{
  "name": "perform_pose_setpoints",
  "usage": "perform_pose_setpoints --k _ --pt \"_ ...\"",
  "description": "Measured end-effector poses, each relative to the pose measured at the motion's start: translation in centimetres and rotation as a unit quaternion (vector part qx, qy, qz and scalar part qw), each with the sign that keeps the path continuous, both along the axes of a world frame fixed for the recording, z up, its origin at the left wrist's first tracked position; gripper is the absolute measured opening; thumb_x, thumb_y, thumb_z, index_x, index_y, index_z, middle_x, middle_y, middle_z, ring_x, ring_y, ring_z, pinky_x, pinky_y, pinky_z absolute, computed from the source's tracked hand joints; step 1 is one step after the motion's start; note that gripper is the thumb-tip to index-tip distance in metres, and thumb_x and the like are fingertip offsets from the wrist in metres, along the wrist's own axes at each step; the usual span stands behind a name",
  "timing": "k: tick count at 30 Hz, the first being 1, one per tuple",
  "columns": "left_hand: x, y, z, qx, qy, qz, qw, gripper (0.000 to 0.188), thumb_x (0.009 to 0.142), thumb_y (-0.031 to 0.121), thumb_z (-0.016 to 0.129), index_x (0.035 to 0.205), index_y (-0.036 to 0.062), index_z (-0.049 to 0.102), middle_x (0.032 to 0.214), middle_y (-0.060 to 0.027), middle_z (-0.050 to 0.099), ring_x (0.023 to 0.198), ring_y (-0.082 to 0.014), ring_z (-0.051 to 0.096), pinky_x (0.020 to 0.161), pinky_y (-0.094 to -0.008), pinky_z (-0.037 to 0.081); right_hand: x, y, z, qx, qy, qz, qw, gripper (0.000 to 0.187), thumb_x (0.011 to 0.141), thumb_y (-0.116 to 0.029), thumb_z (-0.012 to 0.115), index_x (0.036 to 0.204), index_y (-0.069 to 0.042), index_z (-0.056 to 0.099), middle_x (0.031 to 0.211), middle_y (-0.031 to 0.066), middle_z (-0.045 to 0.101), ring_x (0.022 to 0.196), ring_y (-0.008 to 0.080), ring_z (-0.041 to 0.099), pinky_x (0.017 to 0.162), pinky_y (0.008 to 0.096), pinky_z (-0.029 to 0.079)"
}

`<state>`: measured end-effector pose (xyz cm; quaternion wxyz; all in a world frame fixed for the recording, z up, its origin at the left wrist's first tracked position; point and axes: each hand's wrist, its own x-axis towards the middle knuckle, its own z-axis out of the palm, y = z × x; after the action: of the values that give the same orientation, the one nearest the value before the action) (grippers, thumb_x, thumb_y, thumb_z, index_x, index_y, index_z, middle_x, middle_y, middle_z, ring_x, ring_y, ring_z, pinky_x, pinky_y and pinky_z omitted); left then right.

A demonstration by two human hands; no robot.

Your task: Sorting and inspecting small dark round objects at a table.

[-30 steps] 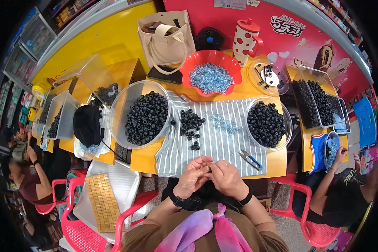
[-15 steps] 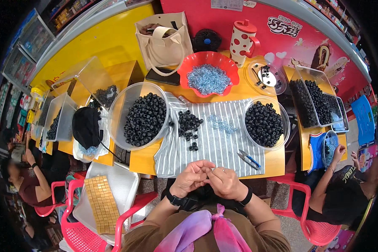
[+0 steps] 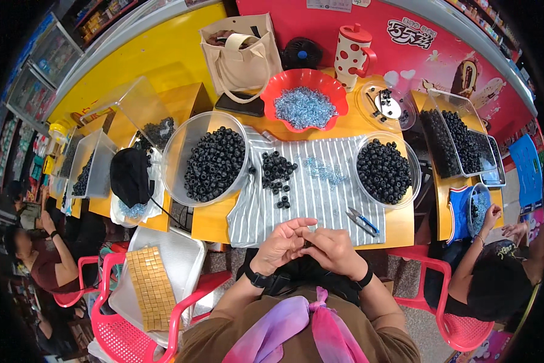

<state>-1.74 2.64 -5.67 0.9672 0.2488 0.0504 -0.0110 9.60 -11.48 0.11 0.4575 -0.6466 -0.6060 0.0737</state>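
Just in front of the table's near edge, my left hand [image 3: 276, 247] and my right hand [image 3: 335, 249] meet. Thumbs and fingers are pinched together; a small dark bit shows between them, too small to name. Beyond them a grey-and-white striped cloth [image 3: 326, 221] covers the tabletop. On it lie a loose pile of black beads [image 3: 276, 167], a patch of tiny pale blue beads [image 3: 325, 170] and blue-handled thread snips [image 3: 364, 221]. Large see-through bowls of black beads flank the cloth, the left bowl [image 3: 171, 160] and the right bowl [image 3: 412, 198].
A red wavy-rimmed bowl [image 3: 273, 91] holds pale blue beads behind the cloth. Farther back stand a beige bag [image 3: 247, 63], a small black fan [image 3: 301, 53] and a spotted lidded cup [image 3: 347, 60]. Pink chairs [image 3: 122, 330] are at both sides. Co-workers sit far left and right.
The view has shifted slightly, so the table appears a little right and higher. My hands stay together; the left fingers have spread a bit and the right hand has turned slightly.
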Motion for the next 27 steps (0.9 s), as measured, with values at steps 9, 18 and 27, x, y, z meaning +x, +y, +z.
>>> perform_pose_setpoints --k 9,18,27 --pt "-0.4 -0.8 1.9 0.122 0.061 0.015 0.991 0.039 0.09 0.007 0.061 0.127 -0.0008 0.05 0.093 -0.0069 0.067 0.067 -0.0107 0.065 0.054 -0.0186 0.051 0.9 -1.3 0.5 -0.019 -0.018 -0.031 0.999 0.021 0.074 0.0 0.067 0.093 0.0 0.061 0.075 0.0141 0.061 0.061 0.0309 0.061 0.051 0.0375 0.048" --pt "-0.2 2.7 1.9 0.688 0.137 0.302 0.645 0.034 0.079 0.002 0.064 0.113 -0.0014 0.057 0.093 -0.0182 0.058 0.073 -0.0308 0.059 0.064 -0.0376 0.049 9.9 -2.3 2.4 -0.056 -0.146 -0.335 0.929 0.023 0.078 0.002 0.063 0.101 0.003 0.061 0.076 0.0184 0.061 0.062 0.0289 0.06 0.057 0.0351 0.046" --pt "0.6 2.4 2.1 0.78 0.156 0.291 0.532 0.014 0.082 0.001 0.059 0.096 -0.0016 0.057 0.091 -0.0193 0.051 0.08 -0.0394 0.056 0.068 -0.0447 0.046 3.9 -1.2 0.2 -0.081 -0.053 -0.255 0.962 0.011 0.078 0.0 0.062 0.089 -0.002 0.062 0.078 0.0172 0.059 0.068 0.0385 0.058 0.057 0.0444 0.045"
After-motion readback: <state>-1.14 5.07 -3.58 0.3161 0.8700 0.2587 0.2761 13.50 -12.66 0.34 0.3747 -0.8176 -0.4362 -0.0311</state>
